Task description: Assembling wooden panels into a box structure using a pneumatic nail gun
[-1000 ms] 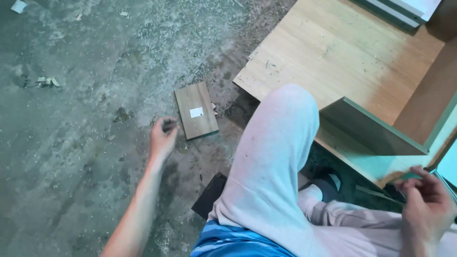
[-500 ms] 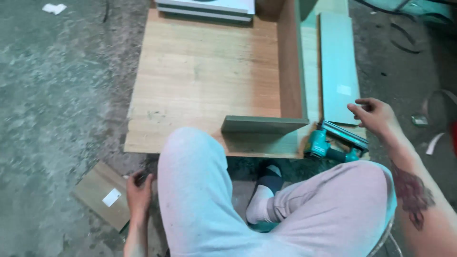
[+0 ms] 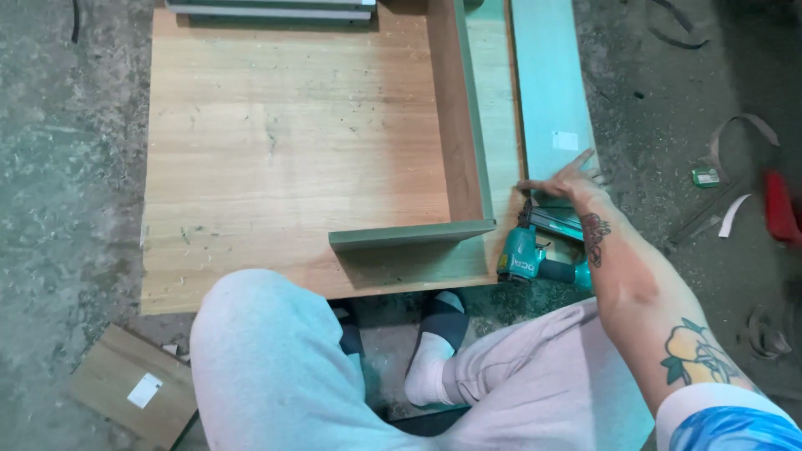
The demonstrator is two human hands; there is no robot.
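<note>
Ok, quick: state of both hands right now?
Left hand: not in view.
Right hand: open, fingers spread, holding nothing, resting on the long pale green board just above the teal nail gun.

A large flat wooden panel [image 3: 292,150] lies on the concrete floor [image 3: 67,167] in front of the seated person's knees. Two upright boards [image 3: 464,108] stand on its right part, meeting at a corner. To the right lies a long narrow board [image 3: 547,83]. The right hand [image 3: 568,184] rests on that board's near end, just above a pneumatic nail gun [image 3: 535,255]. A small wooden offcut [image 3: 134,392] lies at lower left.
</note>
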